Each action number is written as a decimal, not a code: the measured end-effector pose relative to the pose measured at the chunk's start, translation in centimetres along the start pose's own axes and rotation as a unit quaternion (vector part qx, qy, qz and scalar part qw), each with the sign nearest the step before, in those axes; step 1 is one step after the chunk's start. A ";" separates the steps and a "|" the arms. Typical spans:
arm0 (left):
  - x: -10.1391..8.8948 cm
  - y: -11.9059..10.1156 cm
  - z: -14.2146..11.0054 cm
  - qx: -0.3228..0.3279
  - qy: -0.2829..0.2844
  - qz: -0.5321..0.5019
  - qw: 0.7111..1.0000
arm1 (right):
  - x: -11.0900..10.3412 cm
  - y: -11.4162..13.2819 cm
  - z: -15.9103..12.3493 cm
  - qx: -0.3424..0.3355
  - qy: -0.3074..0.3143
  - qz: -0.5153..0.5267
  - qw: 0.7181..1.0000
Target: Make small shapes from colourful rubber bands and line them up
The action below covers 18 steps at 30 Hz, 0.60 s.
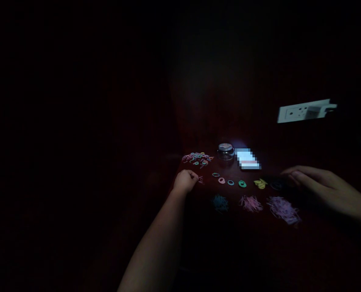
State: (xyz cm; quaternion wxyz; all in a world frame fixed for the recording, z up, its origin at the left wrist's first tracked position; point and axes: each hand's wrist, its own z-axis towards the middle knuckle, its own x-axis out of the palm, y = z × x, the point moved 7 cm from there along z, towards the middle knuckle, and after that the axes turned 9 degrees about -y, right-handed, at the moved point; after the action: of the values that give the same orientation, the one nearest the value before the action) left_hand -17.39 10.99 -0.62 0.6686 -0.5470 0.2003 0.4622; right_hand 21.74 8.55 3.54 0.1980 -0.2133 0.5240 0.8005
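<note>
On a dark table, my left hand (185,181) is closed, thumb against the curled fingers; anything inside is hidden. Right beside its fingertips lie a few thin pinkish elastic bands (200,179). A mixed heap of colourful hair ties (198,157) sits just beyond that hand. My right hand (323,184) reaches in from the right, fingers stretched out and nothing visible in them. Close to its fingertips are dark hair ties (277,185) and a yellow bunch (260,183). Single ties in pink (221,181), blue (230,183) and green (242,183) form a row between the hands.
Nearer to me are piles of teal bands (220,203), pink bands (251,203) and purple bands (284,210). A round clear jar with a lid (225,151) stands at the back beside a lit, blurred phone screen (247,159). A socket plate (302,111) with a plug is on the wall.
</note>
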 end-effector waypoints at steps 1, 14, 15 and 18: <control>0.0 0.0 0.0 -0.001 0.002 -0.006 1.000 | -0.1 -0.1 0.0 0.002 -0.005 -0.002 1.000; -0.5 -1.2 -0.8 0.008 0.018 -0.027 0.999 | -0.6 -0.3 0.1 0.006 -0.045 -0.020 0.999; -0.4 -1.2 -0.8 0.007 0.024 -0.028 0.999 | -0.5 -0.2 0.0 0.008 -0.041 -0.022 0.999; -0.1 -1.2 -0.8 0.001 0.045 -0.036 0.998 | -0.6 0.1 0.0 0.008 -0.044 -0.030 0.999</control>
State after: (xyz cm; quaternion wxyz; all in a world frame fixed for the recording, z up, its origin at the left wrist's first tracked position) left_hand -16.25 10.20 -0.13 0.6758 -0.5735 0.2102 0.4125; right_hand 22.17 8.48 3.93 0.2465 -0.1919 0.5148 0.7984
